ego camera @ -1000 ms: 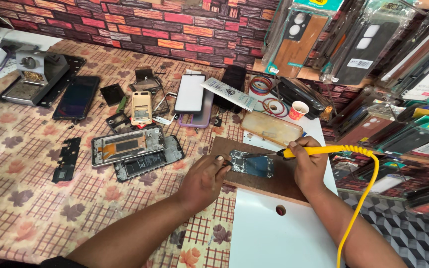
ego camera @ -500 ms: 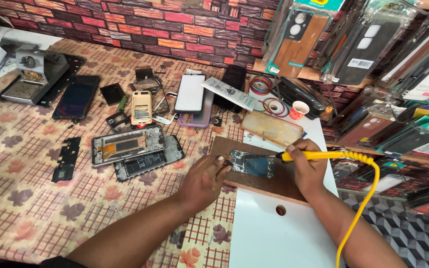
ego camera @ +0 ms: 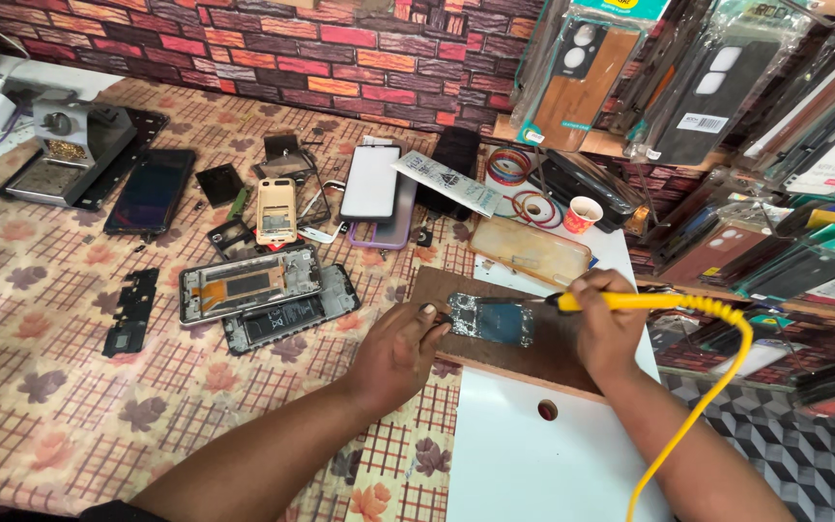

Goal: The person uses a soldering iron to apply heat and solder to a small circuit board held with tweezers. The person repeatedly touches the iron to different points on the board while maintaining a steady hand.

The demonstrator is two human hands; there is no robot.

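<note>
Left hand (ego camera: pixel 400 350): resting at the near-left edge of the wooden board (ego camera: pixel 524 350), fingers bent; fingertips pin the left end of the circuit board (ego camera: pixel 493 319).
Right hand (ego camera: pixel 609 333): closed round the yellow soldering iron (ego camera: pixel 630 302), at the wooden board's right end.
Soldering iron: one; long axis runs level, right to left, dark tip aimed left at the circuit board's top edge; yellow cable (ego camera: pixel 698 416) loops off its rear toward the near edge.
Circuit board: one, lying flat mid-board, long axis left to right.
Opened phones: two frames (ego camera: pixel 248 285) side by side, left of the wooden board on the patterned cloth (ego camera: pixel 50 387).
Farther back: one white-screened phone (ego camera: pixel 371 182), one dark tablet (ego camera: pixel 152 188), one small orange cup (ego camera: pixel 583 214) toward the brick wall.
</note>
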